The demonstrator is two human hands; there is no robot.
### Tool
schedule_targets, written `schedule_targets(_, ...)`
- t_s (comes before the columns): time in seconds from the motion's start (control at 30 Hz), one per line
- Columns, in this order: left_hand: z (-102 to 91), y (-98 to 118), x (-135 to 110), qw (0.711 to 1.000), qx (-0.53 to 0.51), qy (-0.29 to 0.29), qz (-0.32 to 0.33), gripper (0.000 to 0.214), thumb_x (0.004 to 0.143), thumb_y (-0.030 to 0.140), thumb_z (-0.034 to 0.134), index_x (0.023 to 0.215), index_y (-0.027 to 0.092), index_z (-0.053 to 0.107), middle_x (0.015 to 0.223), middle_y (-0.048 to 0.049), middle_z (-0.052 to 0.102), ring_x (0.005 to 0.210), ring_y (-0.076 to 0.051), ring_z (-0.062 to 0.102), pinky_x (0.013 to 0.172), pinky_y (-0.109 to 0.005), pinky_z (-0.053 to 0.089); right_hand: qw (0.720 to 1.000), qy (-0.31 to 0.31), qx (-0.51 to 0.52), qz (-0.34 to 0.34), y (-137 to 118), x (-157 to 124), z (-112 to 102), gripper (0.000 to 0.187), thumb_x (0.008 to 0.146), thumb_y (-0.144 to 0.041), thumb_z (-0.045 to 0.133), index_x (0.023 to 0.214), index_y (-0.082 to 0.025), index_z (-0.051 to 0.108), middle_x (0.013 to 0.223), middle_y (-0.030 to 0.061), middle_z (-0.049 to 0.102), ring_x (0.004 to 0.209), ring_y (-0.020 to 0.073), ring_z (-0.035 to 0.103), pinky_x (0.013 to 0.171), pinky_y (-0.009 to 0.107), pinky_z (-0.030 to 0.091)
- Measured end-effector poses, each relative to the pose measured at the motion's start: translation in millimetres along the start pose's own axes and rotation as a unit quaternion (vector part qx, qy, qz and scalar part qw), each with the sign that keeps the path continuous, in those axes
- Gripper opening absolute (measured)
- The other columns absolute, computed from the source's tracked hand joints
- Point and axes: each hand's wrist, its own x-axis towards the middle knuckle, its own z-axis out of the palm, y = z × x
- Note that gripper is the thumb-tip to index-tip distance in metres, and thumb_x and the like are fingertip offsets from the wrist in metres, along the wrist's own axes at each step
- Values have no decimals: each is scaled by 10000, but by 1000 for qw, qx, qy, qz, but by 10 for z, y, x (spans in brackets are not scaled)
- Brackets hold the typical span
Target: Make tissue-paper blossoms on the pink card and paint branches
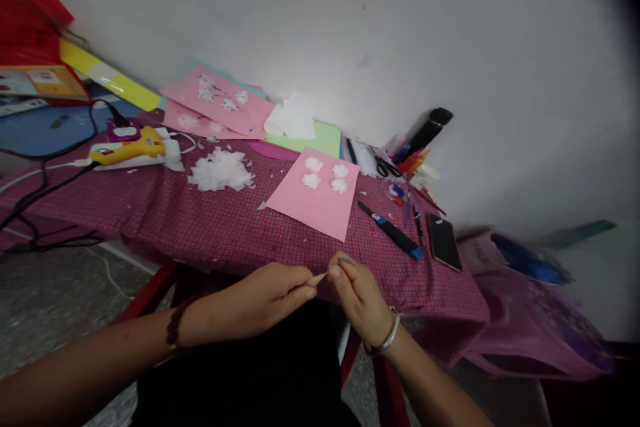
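My left hand and my right hand meet at the near edge of the table, both pinched on a small thin pale strip stretched between their fingertips. A dark bead bracelet sits on my left wrist, a silver bangle on my right. Just beyond the hands lies a pink paper sheet with several white tissue puffs stuck on it. A heap of white tissue scraps lies further left.
A red checked cloth covers the table. A yellow glue gun rests on a white power strip at the left. A blue-tipped marker, dark phone, scissors and black bottle are at the right. More pink sheets lean on the wall.
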Motion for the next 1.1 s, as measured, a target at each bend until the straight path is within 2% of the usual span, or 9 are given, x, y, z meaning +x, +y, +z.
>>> schedule_targets(0.2,73,-80,0,999,46,1,13,264,942,277,379,816,141,566,724,-7,583,623,-95,476,585,-212,349,999,-4,-16,-30,-2,-6,4,337,967,-292,367,664,-190,474,646,-23,445,578,95,459,555,242,333)
schedule_targets(0.33,99,-157,-9,981,180,65,19,291,953,253,343,949,140,612,877,-69,648,734,-142,551,661,-256,381,996,-18,76,34,8,7,-17,382,968,-362,355,652,-186,477,620,-27,446,514,78,436,495,218,347)
schedule_targets(0.4,86,-169,-9,980,183,71,16,329,965,252,308,952,137,616,876,-73,648,738,-146,552,670,-264,380,987,-40,135,72,31,14,-21,369,967,-387,354,692,-183,492,617,-38,441,471,65,415,456,201,341)
schedule_targets(0.6,18,-164,16,999,-26,29,-35,368,951,334,351,683,140,512,628,23,488,577,-82,416,541,-205,303,984,27,155,80,104,4,-51,241,936,-354,433,810,-178,538,686,-25,492,515,75,460,476,201,383)
schedule_targets(0.7,29,-150,25,996,-73,18,-42,344,930,330,378,665,141,488,615,31,442,558,-71,384,512,-192,286,993,16,98,57,86,2,-65,173,920,-296,461,886,-175,580,729,-2,559,549,90,511,499,214,410)
schedule_targets(0.8,33,-122,36,989,-133,-1,-66,300,922,354,376,725,155,482,611,41,440,495,-60,388,456,-178,289,1000,15,-3,12,49,7,-69,153,898,-216,478,796,-181,587,742,18,606,622,114,568,567,236,438)
schedule_targets(0.93,-49,-125,92,947,-279,-86,-135,279,911,416,389,870,172,516,534,66,443,362,-56,340,344,-176,214,996,23,-82,-22,8,22,-114,142,879,-140,461,817,-193,577,763,26,637,678,132,610,624,253,470)
schedule_targets(1.03,-175,-205,172,891,-395,-159,-157,282,902,394,406,1029,182,540,494,82,417,328,-60,266,322,-184,177,995,5,-98,-26,-3,91,-161,145,877,-131,459,848,-206,579,782,29,652,678,132,621,618,251,486)
schedule_targets(1.1,-284,-281,226,875,-420,-176,-163,294,896,395,420,1058,181,540,499,85,410,332,-60,248,324,-186,174,995,-9,-97,-25,1,186,-164,155,872,-122,456,849,-211,581,788,31,660,675,132,626,616,252,493)
